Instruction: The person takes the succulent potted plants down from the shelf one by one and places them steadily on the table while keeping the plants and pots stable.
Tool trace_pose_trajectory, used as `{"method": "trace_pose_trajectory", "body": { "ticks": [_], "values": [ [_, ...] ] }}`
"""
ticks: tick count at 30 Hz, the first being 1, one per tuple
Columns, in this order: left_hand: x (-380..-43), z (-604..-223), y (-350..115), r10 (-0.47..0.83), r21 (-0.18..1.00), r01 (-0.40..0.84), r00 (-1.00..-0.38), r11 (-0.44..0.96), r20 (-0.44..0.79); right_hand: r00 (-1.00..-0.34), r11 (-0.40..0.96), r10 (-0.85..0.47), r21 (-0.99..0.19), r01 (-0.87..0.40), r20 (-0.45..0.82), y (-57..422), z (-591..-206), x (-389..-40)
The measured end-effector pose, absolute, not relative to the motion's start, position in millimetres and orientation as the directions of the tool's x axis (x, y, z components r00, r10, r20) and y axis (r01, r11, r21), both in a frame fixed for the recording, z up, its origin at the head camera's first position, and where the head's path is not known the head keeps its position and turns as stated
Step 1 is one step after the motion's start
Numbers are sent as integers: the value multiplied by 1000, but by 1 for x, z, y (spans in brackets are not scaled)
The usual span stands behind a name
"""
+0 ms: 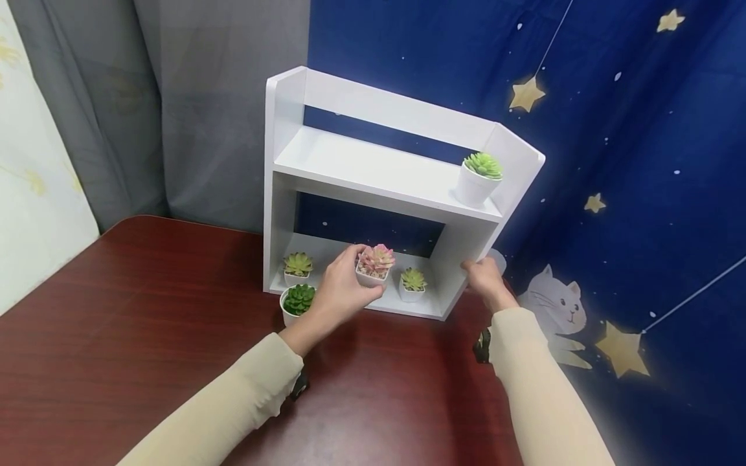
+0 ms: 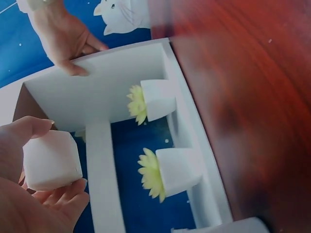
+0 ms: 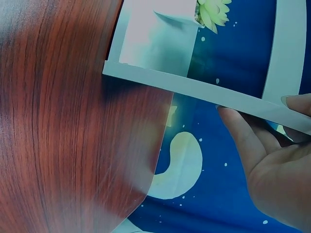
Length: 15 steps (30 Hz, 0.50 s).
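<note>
My left hand (image 1: 340,288) holds a pink succulent (image 1: 375,257) in a small white pot, thumb on one side and fingers on the other. It is raised in front of the lower compartment of a white two-tier shelf (image 1: 367,158). In the left wrist view the underside of that pot (image 2: 52,160) faces the camera. My right hand (image 1: 486,279) grips the front edge of the shelf's right side panel (image 3: 194,90), its thumb on the inner face and fingers outside. On the lower board, two yellow-green succulents (image 1: 298,264) (image 1: 413,279) stand apart in white pots.
A bright green succulent (image 1: 482,167) in a white pot stands at the right end of the upper board. Before the shelf's left front, a dark green succulent (image 1: 300,299) sits on the reddish-brown table (image 1: 146,336). A blue starry curtain (image 1: 629,162) hangs behind.
</note>
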<state>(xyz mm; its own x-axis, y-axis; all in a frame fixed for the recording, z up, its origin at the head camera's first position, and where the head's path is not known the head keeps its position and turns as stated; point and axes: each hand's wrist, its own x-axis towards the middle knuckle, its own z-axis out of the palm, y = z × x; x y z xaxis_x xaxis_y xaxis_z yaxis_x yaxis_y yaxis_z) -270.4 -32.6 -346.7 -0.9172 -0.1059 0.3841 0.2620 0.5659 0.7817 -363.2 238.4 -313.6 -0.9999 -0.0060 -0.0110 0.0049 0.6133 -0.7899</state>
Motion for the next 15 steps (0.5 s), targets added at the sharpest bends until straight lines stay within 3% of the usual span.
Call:
{"method": "trace_pose_trajectory", "body": {
  "ticks": [15],
  "values": [
    [-269, -384, -17, -77, 833, 198, -958, 517, 275, -999, 614, -9, -789, 20, -32, 240, -315, -368]
  ]
}}
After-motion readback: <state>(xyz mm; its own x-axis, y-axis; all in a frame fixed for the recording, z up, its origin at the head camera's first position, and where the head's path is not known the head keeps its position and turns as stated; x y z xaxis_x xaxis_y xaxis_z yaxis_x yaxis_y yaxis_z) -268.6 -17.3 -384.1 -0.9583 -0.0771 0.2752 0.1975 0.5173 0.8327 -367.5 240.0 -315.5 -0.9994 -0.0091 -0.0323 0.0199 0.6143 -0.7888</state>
